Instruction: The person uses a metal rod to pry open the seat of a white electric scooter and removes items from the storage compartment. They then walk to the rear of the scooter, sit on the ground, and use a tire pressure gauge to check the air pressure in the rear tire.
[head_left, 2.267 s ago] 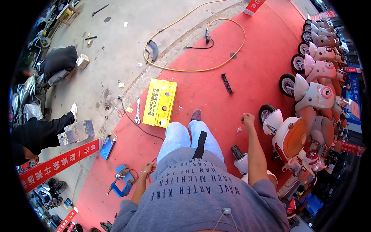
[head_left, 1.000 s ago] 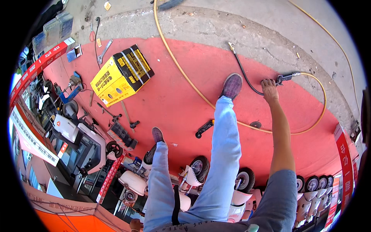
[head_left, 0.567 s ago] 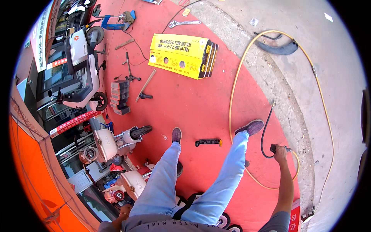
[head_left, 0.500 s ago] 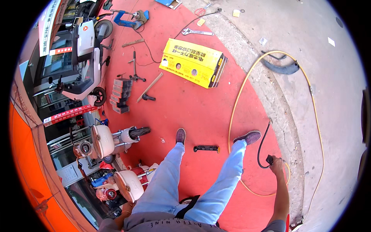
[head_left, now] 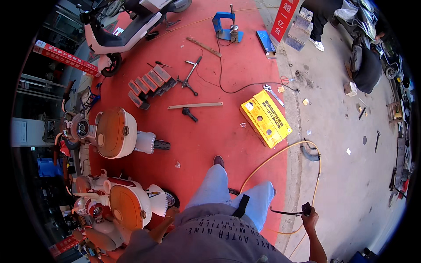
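Note:
My right hand (head_left: 310,221), low on the right, is closed round a black tyre inflator (head_left: 306,208). A short black hose (head_left: 285,212) runs from it toward my leg. The yellow air hose (head_left: 319,168) loops over the floor in front and passes by this hand. My left hand (head_left: 172,212) hangs at my side, near the front wheel of a cream scooter (head_left: 130,206); its fingers are too small and blurred to make out. Between my legs a dark bar-shaped tool (head_left: 234,191) lies on the red floor, mostly covered by my leg.
Ahead lie a yellow cardboard box (head_left: 267,118), an adjustable wrench (head_left: 274,95), a wooden stick (head_left: 195,105), grey parts bins (head_left: 149,85) and a blue clamp-like machine (head_left: 228,28). Scooters line the left. At the far right a person in black (head_left: 366,68) crouches by a motorbike.
My view has swung to the right and up, bringing the crouching person into sight. The inflator stays in my right hand. My left hand now shows beside the scooter.

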Demonstrator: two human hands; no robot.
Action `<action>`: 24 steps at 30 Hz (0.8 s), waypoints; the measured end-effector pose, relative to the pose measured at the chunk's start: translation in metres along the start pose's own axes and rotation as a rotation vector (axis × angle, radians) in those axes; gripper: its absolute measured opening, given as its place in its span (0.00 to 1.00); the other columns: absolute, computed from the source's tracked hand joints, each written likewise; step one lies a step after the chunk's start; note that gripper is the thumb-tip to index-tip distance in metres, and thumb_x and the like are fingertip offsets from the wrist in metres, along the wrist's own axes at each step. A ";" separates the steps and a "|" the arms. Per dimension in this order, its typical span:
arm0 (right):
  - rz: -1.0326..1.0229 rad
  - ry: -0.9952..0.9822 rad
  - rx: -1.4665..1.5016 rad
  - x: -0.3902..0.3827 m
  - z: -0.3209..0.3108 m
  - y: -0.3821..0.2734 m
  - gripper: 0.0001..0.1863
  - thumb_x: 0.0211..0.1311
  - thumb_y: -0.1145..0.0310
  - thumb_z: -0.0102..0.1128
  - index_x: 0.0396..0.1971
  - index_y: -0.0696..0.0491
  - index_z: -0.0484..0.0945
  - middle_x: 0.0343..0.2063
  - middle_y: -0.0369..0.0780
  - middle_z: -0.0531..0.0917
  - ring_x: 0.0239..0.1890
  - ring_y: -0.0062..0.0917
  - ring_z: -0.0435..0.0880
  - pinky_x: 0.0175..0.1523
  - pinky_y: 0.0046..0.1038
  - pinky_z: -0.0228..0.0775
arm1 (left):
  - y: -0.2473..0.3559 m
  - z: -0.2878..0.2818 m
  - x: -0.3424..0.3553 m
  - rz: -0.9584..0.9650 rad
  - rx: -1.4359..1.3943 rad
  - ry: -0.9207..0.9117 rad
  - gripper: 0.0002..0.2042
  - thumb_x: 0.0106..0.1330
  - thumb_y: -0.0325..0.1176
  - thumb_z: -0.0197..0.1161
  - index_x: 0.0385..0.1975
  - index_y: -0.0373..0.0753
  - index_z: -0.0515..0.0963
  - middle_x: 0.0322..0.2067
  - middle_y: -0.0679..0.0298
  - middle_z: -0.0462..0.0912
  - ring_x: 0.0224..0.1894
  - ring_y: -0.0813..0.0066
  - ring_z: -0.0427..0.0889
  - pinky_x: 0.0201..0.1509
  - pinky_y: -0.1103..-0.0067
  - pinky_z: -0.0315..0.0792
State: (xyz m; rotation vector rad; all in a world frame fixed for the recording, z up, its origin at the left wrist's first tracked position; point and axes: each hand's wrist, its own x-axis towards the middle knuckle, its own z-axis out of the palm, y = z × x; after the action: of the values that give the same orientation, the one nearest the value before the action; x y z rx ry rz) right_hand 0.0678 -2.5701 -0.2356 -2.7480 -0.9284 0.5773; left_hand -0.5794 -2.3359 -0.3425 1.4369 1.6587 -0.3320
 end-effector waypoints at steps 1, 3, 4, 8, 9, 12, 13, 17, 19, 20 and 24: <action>0.037 0.016 -0.047 0.005 -0.015 -0.016 0.18 0.33 0.76 0.61 0.31 0.57 0.73 0.20 0.48 0.78 0.24 0.44 0.78 0.28 0.38 0.69 | 0.001 -0.001 -0.007 0.024 -0.001 -0.039 0.10 0.54 0.40 0.55 0.28 0.42 0.79 0.30 0.62 0.81 0.34 0.69 0.79 0.38 0.77 0.71; 0.051 0.020 -0.064 0.028 -0.030 -0.047 0.18 0.33 0.76 0.61 0.32 0.57 0.73 0.21 0.48 0.79 0.26 0.42 0.79 0.30 0.38 0.69 | 0.004 -0.009 -0.019 0.002 -0.055 -0.063 0.10 0.54 0.39 0.55 0.28 0.42 0.79 0.29 0.62 0.81 0.34 0.69 0.79 0.38 0.77 0.71; 0.022 -0.008 -0.070 0.037 -0.038 -0.063 0.18 0.33 0.76 0.61 0.32 0.57 0.73 0.21 0.48 0.79 0.25 0.41 0.79 0.30 0.38 0.69 | 0.002 -0.008 -0.028 -0.024 -0.084 -0.079 0.10 0.54 0.39 0.55 0.28 0.42 0.79 0.29 0.62 0.81 0.34 0.69 0.79 0.37 0.77 0.71; -0.133 -0.169 -0.183 0.073 -0.056 -0.118 0.17 0.32 0.74 0.64 0.28 0.58 0.72 0.21 0.46 0.79 0.25 0.41 0.79 0.30 0.38 0.70 | 0.008 -0.012 -0.052 -0.113 -0.174 -0.103 0.09 0.54 0.38 0.55 0.28 0.41 0.78 0.28 0.63 0.80 0.32 0.70 0.78 0.36 0.77 0.70; -0.160 -0.231 -0.187 0.080 -0.055 -0.130 0.17 0.31 0.72 0.65 0.27 0.58 0.72 0.21 0.47 0.79 0.26 0.41 0.79 0.30 0.38 0.70 | 0.010 -0.018 -0.055 -0.143 -0.182 -0.093 0.09 0.54 0.38 0.55 0.28 0.41 0.78 0.28 0.63 0.79 0.32 0.70 0.78 0.36 0.77 0.70; -0.166 -0.438 -0.309 0.104 -0.043 -0.151 0.20 0.27 0.65 0.68 0.23 0.58 0.73 0.20 0.47 0.79 0.26 0.41 0.79 0.32 0.37 0.71 | 0.020 -0.043 -0.067 -0.256 -0.175 -0.057 0.09 0.53 0.38 0.55 0.28 0.41 0.78 0.28 0.63 0.79 0.31 0.70 0.77 0.35 0.77 0.69; -0.204 -0.500 -0.310 0.112 -0.039 -0.158 0.20 0.26 0.64 0.68 0.23 0.58 0.73 0.19 0.47 0.78 0.25 0.41 0.79 0.31 0.36 0.71 | 0.024 -0.052 -0.070 -0.297 -0.168 -0.047 0.09 0.53 0.38 0.55 0.28 0.41 0.78 0.27 0.63 0.79 0.31 0.70 0.77 0.35 0.77 0.69; -0.281 -0.729 -0.308 0.140 -0.034 -0.223 0.20 0.29 0.57 0.67 0.19 0.58 0.74 0.19 0.48 0.78 0.25 0.40 0.79 0.32 0.36 0.70 | 0.055 -0.069 -0.077 -0.457 -0.188 -0.001 0.09 0.53 0.37 0.54 0.28 0.41 0.77 0.26 0.63 0.78 0.30 0.71 0.76 0.34 0.77 0.68; -0.290 -0.739 -0.305 0.145 -0.013 -0.197 0.16 0.38 0.60 0.63 0.19 0.59 0.75 0.20 0.48 0.79 0.25 0.39 0.80 0.31 0.35 0.72 | 0.082 -0.080 -0.063 -0.495 -0.191 0.001 0.09 0.53 0.36 0.54 0.28 0.40 0.77 0.26 0.63 0.77 0.29 0.71 0.76 0.33 0.77 0.68; -0.295 -0.736 -0.323 0.144 0.012 -0.159 0.13 0.43 0.63 0.61 0.19 0.59 0.75 0.20 0.48 0.79 0.25 0.38 0.80 0.31 0.34 0.73 | 0.096 -0.085 -0.063 -0.526 -0.201 0.009 0.08 0.53 0.36 0.54 0.28 0.40 0.77 0.26 0.63 0.77 0.29 0.71 0.76 0.33 0.77 0.68; -0.233 -0.808 -0.243 0.226 0.018 -0.194 0.12 0.44 0.64 0.60 0.19 0.59 0.75 0.20 0.47 0.79 0.25 0.37 0.81 0.31 0.34 0.74 | 0.152 -0.104 -0.052 -0.616 -0.225 0.044 0.08 0.53 0.35 0.54 0.27 0.40 0.76 0.25 0.64 0.76 0.28 0.72 0.75 0.32 0.78 0.67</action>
State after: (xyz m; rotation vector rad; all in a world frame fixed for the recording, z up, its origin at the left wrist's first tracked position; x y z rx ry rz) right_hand 0.1196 -2.2772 -0.2636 -2.5238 -1.5279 1.6787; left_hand -0.4931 -2.2531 -0.1936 0.7486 2.0792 -0.4367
